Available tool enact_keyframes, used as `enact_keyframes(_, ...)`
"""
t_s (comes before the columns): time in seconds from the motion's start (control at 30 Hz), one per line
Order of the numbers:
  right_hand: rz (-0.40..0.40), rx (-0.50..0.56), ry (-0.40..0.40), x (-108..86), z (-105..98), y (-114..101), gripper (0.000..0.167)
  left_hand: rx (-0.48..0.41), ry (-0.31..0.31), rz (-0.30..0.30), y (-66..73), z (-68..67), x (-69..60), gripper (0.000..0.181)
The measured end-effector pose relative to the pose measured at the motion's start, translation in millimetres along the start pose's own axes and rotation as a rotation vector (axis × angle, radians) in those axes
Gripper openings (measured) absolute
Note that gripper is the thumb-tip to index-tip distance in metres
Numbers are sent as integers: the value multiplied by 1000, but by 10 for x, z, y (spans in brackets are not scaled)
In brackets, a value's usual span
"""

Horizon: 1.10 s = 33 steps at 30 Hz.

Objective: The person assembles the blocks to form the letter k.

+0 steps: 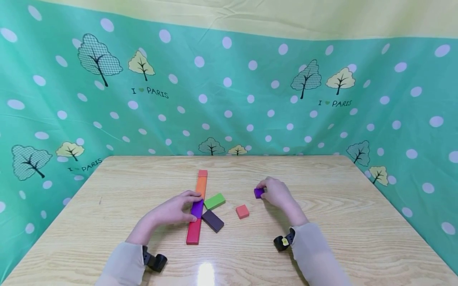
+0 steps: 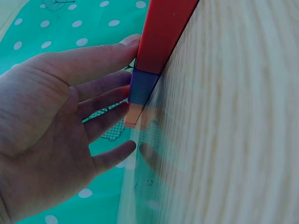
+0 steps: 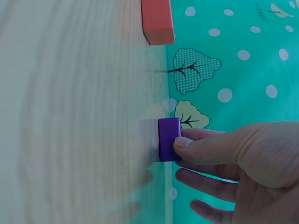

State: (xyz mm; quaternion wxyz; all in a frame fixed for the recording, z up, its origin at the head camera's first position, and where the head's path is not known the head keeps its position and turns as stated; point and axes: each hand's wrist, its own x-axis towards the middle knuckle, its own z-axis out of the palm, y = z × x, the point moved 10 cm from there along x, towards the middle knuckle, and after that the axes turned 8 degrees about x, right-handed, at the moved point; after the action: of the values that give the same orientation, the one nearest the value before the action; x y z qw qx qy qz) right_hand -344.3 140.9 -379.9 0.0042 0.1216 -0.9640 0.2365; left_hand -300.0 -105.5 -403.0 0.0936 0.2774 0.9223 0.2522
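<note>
A straight row on the table joins a red block [image 1: 193, 232], a purple block [image 1: 197, 209], an orange block [image 1: 201, 186] and a short coral block [image 1: 202, 173] at its far end. My left hand [image 1: 174, 209] rests against the row's left side, thumb near the red-purple joint and fingertips by the purple and orange blocks; in the left wrist view its fingers [image 2: 110, 123] are extended and spread. To the right, my right hand [image 1: 277, 192] pinches a small purple block [image 3: 168, 140] between thumb and forefinger, at the tabletop.
Right of the row lie a green block [image 1: 214, 201] and a dark brown block [image 1: 213, 221], both angled towards it. A small coral block [image 1: 242, 211] sits between the two hands. A green dotted curtain [image 1: 229, 91] hangs behind the wooden table [image 1: 143, 174].
</note>
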Motion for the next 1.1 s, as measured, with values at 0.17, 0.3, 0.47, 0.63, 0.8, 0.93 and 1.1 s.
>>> enact_keyframes(0.17,-15,-4,5,2,15,-44,25,0,0,5,7,-3,-1,61)
enact_keyframes(0.3,-6,-10,5,-4,13,-49,25,-5,-5,16,22,-1,4,61)
enact_keyframes(0.47,2,-3,5,-7,4,-47,25,-5,-3,26,36,-10,10,61)
enact_keyframes(0.63,-5,16,2,4,22,-68,25,-3,0,20,21,-9,7,61)
enact_keyframes(0.8,-16,32,-10,34,63,-113,26,0,2,16,15,0,8,60)
enact_keyframes(0.93,-32,33,-15,54,92,-150,26,0,3,13,15,4,8,60)
enact_keyframes(1.1,-39,31,-14,76,115,-200,25,0,4,9,13,0,5,60)
